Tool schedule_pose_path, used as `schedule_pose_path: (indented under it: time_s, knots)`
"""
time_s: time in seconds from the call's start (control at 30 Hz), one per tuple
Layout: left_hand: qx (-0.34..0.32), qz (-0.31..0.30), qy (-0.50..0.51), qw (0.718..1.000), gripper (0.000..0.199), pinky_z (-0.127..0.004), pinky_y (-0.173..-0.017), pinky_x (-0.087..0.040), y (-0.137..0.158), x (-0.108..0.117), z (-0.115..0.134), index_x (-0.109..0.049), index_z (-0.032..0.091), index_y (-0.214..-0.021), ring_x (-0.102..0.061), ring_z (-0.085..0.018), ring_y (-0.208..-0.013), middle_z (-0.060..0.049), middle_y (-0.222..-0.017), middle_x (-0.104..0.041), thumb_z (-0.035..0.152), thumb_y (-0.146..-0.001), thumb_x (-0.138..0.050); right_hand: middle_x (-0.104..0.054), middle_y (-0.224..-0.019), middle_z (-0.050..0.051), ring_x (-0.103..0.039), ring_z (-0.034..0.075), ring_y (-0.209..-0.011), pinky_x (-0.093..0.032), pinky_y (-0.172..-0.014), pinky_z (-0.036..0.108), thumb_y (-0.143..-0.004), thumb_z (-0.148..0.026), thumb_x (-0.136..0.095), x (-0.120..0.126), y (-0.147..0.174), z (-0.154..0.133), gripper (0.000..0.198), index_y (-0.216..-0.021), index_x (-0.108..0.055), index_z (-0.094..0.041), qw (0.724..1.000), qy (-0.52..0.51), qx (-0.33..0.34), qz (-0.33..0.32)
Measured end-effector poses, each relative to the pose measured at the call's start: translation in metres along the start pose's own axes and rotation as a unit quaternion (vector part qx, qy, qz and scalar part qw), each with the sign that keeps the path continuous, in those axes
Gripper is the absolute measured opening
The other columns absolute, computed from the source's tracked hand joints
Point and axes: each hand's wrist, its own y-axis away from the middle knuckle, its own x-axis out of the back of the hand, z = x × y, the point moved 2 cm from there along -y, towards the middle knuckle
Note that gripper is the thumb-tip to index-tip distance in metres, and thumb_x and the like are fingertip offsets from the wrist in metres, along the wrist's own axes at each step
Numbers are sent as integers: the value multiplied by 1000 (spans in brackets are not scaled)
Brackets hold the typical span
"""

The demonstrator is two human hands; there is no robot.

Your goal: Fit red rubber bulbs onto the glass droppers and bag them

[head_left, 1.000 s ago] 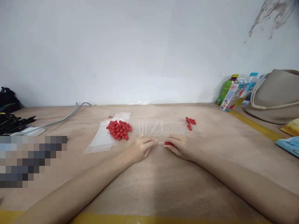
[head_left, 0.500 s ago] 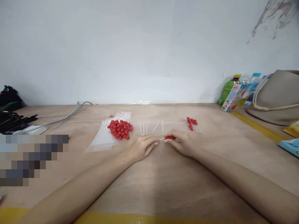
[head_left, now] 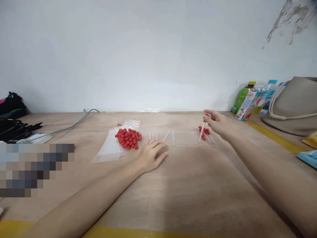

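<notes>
Between the fingertips of my right hand (head_left: pixel 215 121) is a dropper (head_left: pixel 203 128), held by its red rubber bulb with the clear tube slanting down. Below it lie several assembled droppers (head_left: pixel 207 132) with red bulbs. My left hand (head_left: pixel 151 156) rests on the table with its fingers apart and holds nothing. Beyond and to the right of it runs a row of clear tubes (head_left: pixel 187 138), a few lying askew. A heap of loose red rubber bulbs (head_left: pixel 128 138) sits just left of the row, partly on clear plastic bags (head_left: pixel 106 152).
A grey cable (head_left: pixel 74 124) crosses the left back of the table, near black items (head_left: pixel 15 130). Drink bottles (head_left: pixel 247 100) and a beige hat (head_left: pixel 292 102) stand at the back right. A white wall (head_left: pixel 158 56) closes off the far edge.
My right hand has moved right and away from my left hand, carrying the dropper above the assembled ones. My left hand has let go of the tube and stayed in place, fingers apart.
</notes>
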Motion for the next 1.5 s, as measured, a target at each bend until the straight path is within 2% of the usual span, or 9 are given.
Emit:
schedule_pose_path:
  time_s: [0.17,0.3,0.47,0.6,0.7,0.8,0.9,1.27,1.5]
  knots:
    - [2,-21,-12,1000,20,-35,-78,-38,1,-2,-1,-57,19,-97,-52,-19,-88,-5,-95,-60,27,-82,-48,-58,-64,1,-51,13,-56,-37,-52,24,-69,-33,-57,12,-23,30,24,-85,-61,-16,967,253,-30,-26]
    - [4,-29,-20,999,20,-35,-78,-38,1,-2,-1,-58,20,-97,-52,-19,-88,-5,-94,-60,28,-82,-47,-64,-76,5,-57,17,-69,-40,-59,25,-71,-34,-54,5,-28,49,24,-85,-64,-17,942,328,-49,-44]
    - [8,-31,-23,999,20,-35,-78,-39,1,-2,-1,-59,21,-97,-52,-19,-88,-5,-94,-60,28,-82,-46,-65,-78,10,-59,19,-68,-40,-55,26,-70,-42,-54,-1,-25,63,36,-90,-62,-12,939,340,-40,-40]
    - [6,-30,-25,999,20,-36,-78,-39,0,-1,0,-59,21,-95,-52,-20,-88,-6,-94,-60,28,-82,-46,-63,-69,6,-57,17,-62,-37,-51,25,-71,-43,-53,1,-14,57,33,-86,-59,-14,946,324,1,-29]
    - [11,-29,-33,999,18,-35,-77,-38,0,0,1,-59,21,-93,-51,-20,-88,-5,-94,-60,27,-82,-48,-60,-65,3,-52,14,-57,-36,-50,24,-73,-40,-51,2,-3,51,25,-78,-59,-17,947,304,53,-88]
    - [35,-7,-57,998,16,-36,-76,-37,-2,0,1,-60,21,-90,-50,-20,-87,-4,-91,-60,27,-80,-49,-57,-69,3,-51,14,-63,-39,-59,25,-74,-35,-50,1,8,48,21,-78,-62,-18,927,310,146,-154]
    - [76,22,-95,992,14,-36,-73,-36,-4,1,-2,-61,21,-85,-49,-20,-83,-4,-85,-59,28,-79,-50,-54,-76,5,-51,15,-67,-40,-66,28,-76,-31,-49,1,16,50,23,-86,-64,-18,908,332,189,-172]
    - [156,26,-187,969,16,-39,-75,-34,-41,-19,-24,-59,19,-83,-46,-25,-89,-7,-87,-56,32,-77,-52,-52,-81,7,-51,18,-72,-41,-69,31,-73,-27,-52,-1,19,49,17,-85,-58,-17,916,300,214,-159]
    - [230,-13,-200,952,20,-43,-76,-34,-67,-36,-33,-60,14,-69,-45,-29,-89,-12,-83,-55,33,-73,-53,-54,-73,3,-47,14,-60,-41,-58,28,-72,-29,-52,-4,21,48,15,-82,-54,-18,947,221,187,-135]
